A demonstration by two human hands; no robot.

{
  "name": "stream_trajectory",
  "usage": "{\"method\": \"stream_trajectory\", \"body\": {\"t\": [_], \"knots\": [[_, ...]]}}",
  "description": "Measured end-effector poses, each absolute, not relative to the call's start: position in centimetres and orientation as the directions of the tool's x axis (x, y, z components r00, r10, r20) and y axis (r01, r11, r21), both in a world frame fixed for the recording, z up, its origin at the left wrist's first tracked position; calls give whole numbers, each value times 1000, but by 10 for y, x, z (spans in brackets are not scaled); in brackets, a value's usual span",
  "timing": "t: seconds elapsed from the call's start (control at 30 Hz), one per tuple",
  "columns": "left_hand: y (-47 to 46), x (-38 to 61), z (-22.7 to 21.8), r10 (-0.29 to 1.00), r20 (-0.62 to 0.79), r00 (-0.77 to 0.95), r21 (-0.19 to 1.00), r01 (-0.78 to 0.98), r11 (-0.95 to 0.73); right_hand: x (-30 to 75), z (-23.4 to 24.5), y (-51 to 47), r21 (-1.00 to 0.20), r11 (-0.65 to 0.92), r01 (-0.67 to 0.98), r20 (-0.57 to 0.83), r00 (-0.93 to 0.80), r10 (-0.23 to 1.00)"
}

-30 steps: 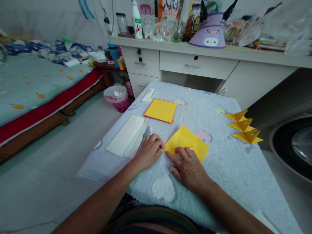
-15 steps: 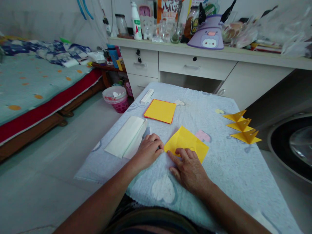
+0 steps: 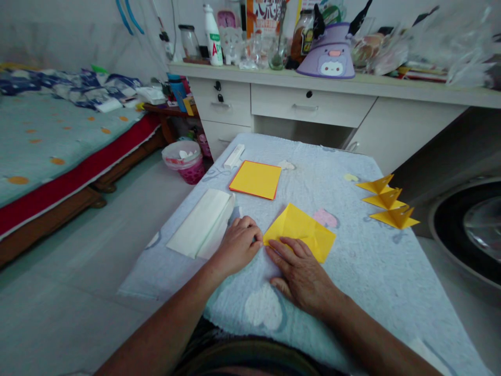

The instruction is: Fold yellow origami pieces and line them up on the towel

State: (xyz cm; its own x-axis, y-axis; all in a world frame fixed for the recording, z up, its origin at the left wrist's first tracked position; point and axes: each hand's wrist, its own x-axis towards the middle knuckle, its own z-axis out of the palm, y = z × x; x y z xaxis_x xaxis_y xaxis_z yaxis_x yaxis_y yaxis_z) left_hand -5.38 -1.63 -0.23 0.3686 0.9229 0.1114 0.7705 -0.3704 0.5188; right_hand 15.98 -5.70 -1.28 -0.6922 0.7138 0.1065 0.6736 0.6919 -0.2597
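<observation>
A sheet of yellow origami paper (image 3: pixel 299 224) lies on the cloth-covered table, turned cornerwise to me, with creases across it. My left hand (image 3: pixel 241 243) pinches its left corner between thumb and fingers. Flat on the sheet's near edge rest the stretched fingers of my right hand (image 3: pixel 301 269), which hide part of that edge. Beyond the sheet is a square stack of yellow and orange paper (image 3: pixel 256 179). Several folded yellow paper shapes (image 3: pixel 387 201) stand in a row at the table's right edge.
Left of my left hand lies a folded pale packet (image 3: pixel 201 222), and a small white stick-like object (image 3: pixel 234 156) is near the far left edge. A pink bin (image 3: pixel 190 169) stands on the floor. Behind the table is a white desk (image 3: pixel 313 102); a washing machine (image 3: pixel 481 224) is at right.
My right hand has shifted slightly left along the sheet's near edge, its fingers now closer together and flatter. The left hand keeps its pinch at the corner. The camera view has moved slightly.
</observation>
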Motion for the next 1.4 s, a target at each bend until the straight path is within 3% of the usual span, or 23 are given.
{"method": "stream_trajectory", "body": {"t": [0.53, 1.03, 1.4], "knots": [[-12, -51, -1, 933, 91, 348, 503, 793, -345, 159, -10, -56, -285, 678, 678, 59, -693, 718], [-13, -62, -5, 925, 89, 369, 603, 719, -344, 158, -9, -55, -286, 676, 679, 78, -687, 723], [-21, -42, -6, 970, 128, 205, 444, 863, -241, 157, -6, -56, -271, 655, 705, 78, -663, 745]]}}
